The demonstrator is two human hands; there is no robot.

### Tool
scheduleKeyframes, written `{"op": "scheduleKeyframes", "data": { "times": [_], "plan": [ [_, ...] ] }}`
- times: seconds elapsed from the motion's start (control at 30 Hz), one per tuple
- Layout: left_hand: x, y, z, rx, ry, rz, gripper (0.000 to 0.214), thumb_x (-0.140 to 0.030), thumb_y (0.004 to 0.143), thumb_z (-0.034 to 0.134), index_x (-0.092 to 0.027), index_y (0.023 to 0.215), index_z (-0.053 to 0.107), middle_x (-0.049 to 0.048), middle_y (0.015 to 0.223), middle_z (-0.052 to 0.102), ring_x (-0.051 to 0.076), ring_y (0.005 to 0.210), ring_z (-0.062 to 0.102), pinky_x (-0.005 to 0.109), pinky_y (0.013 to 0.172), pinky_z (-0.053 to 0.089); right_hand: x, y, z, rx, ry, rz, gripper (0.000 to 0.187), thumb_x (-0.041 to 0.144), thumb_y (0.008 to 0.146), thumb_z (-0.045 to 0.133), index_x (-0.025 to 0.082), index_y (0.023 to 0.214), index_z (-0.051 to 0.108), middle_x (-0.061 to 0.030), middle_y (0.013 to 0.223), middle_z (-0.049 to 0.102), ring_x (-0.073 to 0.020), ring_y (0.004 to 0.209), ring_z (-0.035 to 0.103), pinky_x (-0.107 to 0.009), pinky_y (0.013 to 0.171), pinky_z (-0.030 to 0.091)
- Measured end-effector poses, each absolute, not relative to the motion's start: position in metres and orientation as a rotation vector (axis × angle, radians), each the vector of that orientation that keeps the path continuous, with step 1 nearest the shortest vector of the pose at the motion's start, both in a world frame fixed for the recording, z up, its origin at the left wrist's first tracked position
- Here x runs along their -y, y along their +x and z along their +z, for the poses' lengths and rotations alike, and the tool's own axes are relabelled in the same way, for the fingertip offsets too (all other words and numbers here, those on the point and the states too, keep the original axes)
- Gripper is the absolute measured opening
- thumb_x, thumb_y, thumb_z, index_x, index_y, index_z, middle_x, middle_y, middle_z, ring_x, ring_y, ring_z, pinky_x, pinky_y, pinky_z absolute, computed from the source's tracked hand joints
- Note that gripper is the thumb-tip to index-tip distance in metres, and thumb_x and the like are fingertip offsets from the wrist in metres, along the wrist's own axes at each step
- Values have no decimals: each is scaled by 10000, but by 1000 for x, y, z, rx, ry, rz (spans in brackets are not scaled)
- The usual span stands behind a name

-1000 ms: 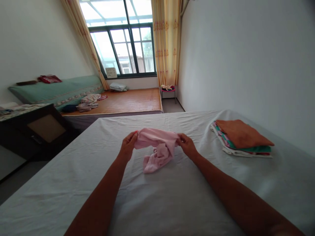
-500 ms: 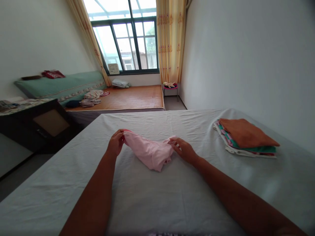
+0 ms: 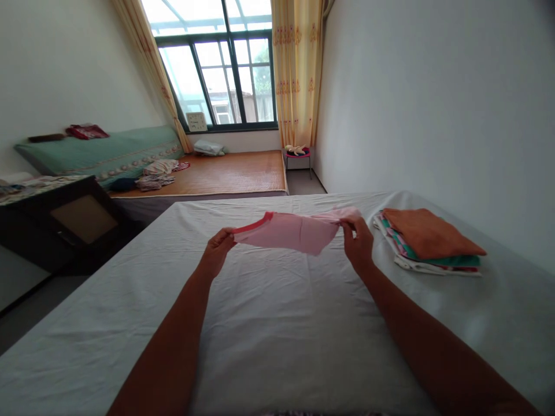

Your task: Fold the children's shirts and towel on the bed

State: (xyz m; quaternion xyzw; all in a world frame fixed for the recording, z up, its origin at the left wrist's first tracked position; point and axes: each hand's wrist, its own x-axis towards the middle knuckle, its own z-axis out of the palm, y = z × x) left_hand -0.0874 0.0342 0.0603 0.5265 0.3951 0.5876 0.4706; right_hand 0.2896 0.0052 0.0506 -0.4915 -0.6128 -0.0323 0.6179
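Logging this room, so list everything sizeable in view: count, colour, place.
Red-trimmed garment: 1, pink, between hands
Folded fabric stack: 1, orange-topped, sheet's right
Sheet: 1, pale grey, foreground
Mat-topped bed: 1, brown, beyond
Headboard: 1, green, left
Crumpled clothes: count unclear, mixed, on mat
Cabinet: 1, dark brown, left
Window: 1, dark-framed, far wall
Curtains: 2, yellow, flanking window
Clock: 1, cream, windowsill
Stool: 1, pink, far corner
Left hand: 1, bare, gripping garment
Right hand: 1, bare, gripping garment

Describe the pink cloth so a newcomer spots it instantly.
Find the pale sheet in the foreground. Left of the folded stack there, the cloth stretches between left hand and right hand. Unlike the orange-topped stack, it's pale pink with a red edge.
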Motion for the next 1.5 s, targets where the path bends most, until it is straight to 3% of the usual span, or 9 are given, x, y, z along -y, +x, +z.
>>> {"op": "scheduleKeyframes", "data": {
  "times": [0.3,0.53,0.63,0.77,0.9,1.1,1.17,1.33,1.5],
  "plan": [
    [-49,-122,41,-1370,1455,1539,225,-386,713,610,-163,736,632,90,1084,668,242,1046,587,366,903,451,-6,287,40,1522,-1208,2,224,369,928,450,203,992,586,-54,919,625,-159,757,583,-272,633,486],
    [-57,-113,19,-1600,2159,1056,425,-383,817,514,-165,1163,628,115,1223,621,258,1172,527,421,1043,367,-16,296,1,2101,-1573,102,483,415,800,631,225,1241,574,-116,1275,590,-303,1182,491,-423,898,444],
    [-52,-102,10,-1719,2396,695,510,-319,819,532,-212,1317,534,97,1341,546,275,1264,443,433,1050,355,-20,303,-2,2112,-1600,173,244,271,860,533,236,1058,672,-69,1126,671,-232,1053,580,-352,884,438],
    [-45,-95,9,-1856,2453,463,519,-323,878,470,-260,1392,452,92,1322,549,283,1204,480,424,953,422,-24,308,2,2043,-1564,287,221,268,870,508,211,999,679,-58,976,700,-192,880,627,-296,808,456],
    [-44,-93,15,-1946,2439,439,466,-359,884,484,-266,1339,508,92,1250,583,271,1138,511,394,911,430,-19,305,2,2078,-1585,200,445,360,763,665,189,1170,613,-106,1162,648,-244,1027,580,-324,850,442],
    [-41,-92,14,-1934,2442,531,259,-337,885,476,-256,1035,672,64,1128,628,238,1045,545,341,858,440,-16,296,9,2092,-1602,370,109,230,799,577,225,823,683,-38,852,692,-183,803,604,-274,726,413],
    [-42,-93,16,-1918,2417,637,249,-337,877,485,-261,1015,678,55,1076,643,227,1007,562,337,854,440,-14,297,17,2005,-1489,593,74,259,781,606,207,783,658,-32,788,664,-171,740,577,-264,674,405],
    [-38,-94,38,-1488,2241,1061,282,-394,848,539,-204,960,714,75,981,665,226,969,589,342,884,447,9,314,51,1515,-766,1510,292,438,755,687,189,851,568,11,712,564,-98,569,478,-213,527,371],
    [-25,-83,59,-1056,1700,1172,316,-436,778,658,-153,907,718,47,840,680,170,743,610,257,665,476,26,319,82,1261,-514,1599,259,389,745,730,204,820,564,41,601,511,-83,475,438,-203,453,385]
  ]
}}
